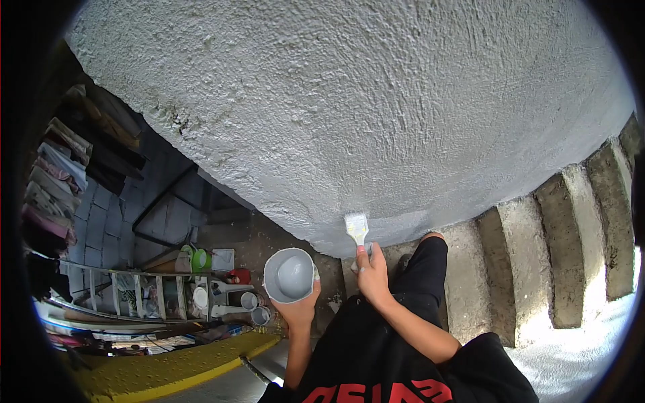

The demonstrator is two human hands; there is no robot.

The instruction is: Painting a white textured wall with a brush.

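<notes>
My right hand (371,272) grips the handle of a flat paintbrush (357,227). Its pale bristles touch the lower part of a rough plastered wall (322,126), which is coated light grey. Grey smears mark the fingers of that hand. To its left, my left hand (298,308) holds up a tub (267,269) from below and the side. Light grey paint (295,276) lies inside the tub, and the rim is smeared with it.
Concrete steps (468,272) rise along the wall at the right. Lower left are an aluminium ladder (136,294), a white plastic chair (227,297) and two paint-stained buckets (249,301). A yellow ledge (191,370) runs along the bottom left. Clothes (58,181) hang at far left.
</notes>
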